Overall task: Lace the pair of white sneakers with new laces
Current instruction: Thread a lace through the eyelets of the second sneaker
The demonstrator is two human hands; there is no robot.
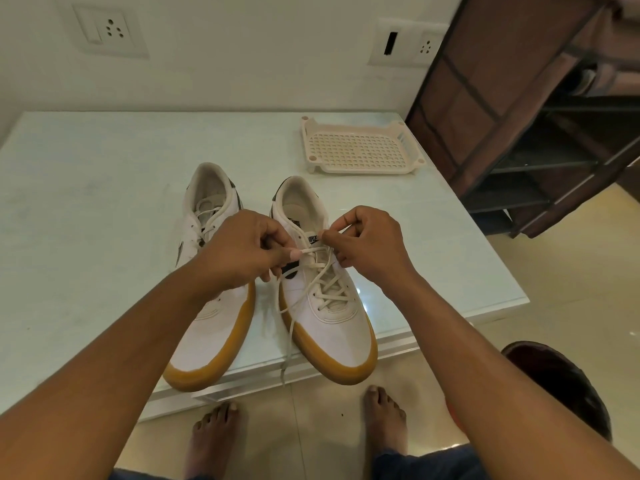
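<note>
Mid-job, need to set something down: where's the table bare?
Bare: table left of the leftmost sneaker; strip behind both heels, left of the tray. Crowded: front centre, left hand and right hand pinching the lace on the other sneaker.

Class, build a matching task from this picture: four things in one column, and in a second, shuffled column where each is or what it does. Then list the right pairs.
Column one
1. perforated tray
2. loose lace end
3. left hand
4. left-side sneaker

Column two
A. pinches the lace over the right-side sneaker
B. stands on the table behind the sneakers
C. partly hidden behind the left wrist
D. trails down to the table's front edge

Pairs: 1-B, 2-D, 3-A, 4-C
</note>
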